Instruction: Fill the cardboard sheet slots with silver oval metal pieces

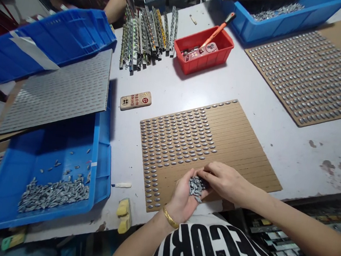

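Printed shirt (207, 250) lies closest, below the hands. Left hand (179, 200) makes a cupped grip under a heap of small grey metal pieces (196, 188), keeping them together; right hand (224, 182) has a narrow grip at the heap, whether holding pieces I cannot tell, just above the slotted cardboard board (244, 166).

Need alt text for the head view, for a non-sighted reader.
Left hand cups a heap of small grey spindle-shaped metal pieces, right hand over it, above a slotted brown cardboard sheet half-filled with matching pieces. A blue plastic crate holding more pieces lies left.
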`<state>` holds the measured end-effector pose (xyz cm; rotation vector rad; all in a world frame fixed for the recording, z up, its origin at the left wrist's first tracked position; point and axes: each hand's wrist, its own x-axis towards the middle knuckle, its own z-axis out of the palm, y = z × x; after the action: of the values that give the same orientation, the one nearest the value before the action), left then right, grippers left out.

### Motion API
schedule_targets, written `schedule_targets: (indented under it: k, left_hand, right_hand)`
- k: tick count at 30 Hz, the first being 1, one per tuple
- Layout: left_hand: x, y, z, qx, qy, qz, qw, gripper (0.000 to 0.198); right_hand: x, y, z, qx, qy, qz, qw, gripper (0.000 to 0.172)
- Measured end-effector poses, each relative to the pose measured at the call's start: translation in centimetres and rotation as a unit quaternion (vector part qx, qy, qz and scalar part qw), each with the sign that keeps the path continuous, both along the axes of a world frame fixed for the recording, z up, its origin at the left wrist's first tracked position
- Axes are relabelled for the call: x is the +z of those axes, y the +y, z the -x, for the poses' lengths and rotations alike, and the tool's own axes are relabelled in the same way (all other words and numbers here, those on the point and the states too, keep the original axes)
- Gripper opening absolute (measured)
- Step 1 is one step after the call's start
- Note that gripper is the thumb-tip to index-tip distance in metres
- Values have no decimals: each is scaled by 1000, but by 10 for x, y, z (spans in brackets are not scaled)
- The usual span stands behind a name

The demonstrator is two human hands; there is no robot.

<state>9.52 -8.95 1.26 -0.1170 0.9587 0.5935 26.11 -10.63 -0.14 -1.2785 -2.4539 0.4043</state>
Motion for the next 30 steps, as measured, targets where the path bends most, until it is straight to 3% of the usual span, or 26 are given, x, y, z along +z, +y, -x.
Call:
schedule_targets:
  k: [4, 8, 16, 25, 30]
  left_hand:
    - [2, 2, 3, -24, -2, 6, 1000, 32]
    - [1, 2, 4, -35, -1, 9, 999, 34]
    - [0, 1, 4, -31, 3, 17, 999, 36]
    - [0, 1, 4, -26, 7, 23, 999, 35]
    - [-2, 0, 5, -27, 0, 19, 999, 34]
  right_hand:
    - [-7, 7, -17, -111, 112, 36, 987, 21]
    - [-15, 14, -24, -155, 165, 53, 973, 16]
    - [-35, 16, -22, -108, 13, -82, 991, 21]
    - [-27, 19, -22, -93, -60, -87, 990, 19]
    - [-31, 18, -26, -78, -20, -70, 994, 24]
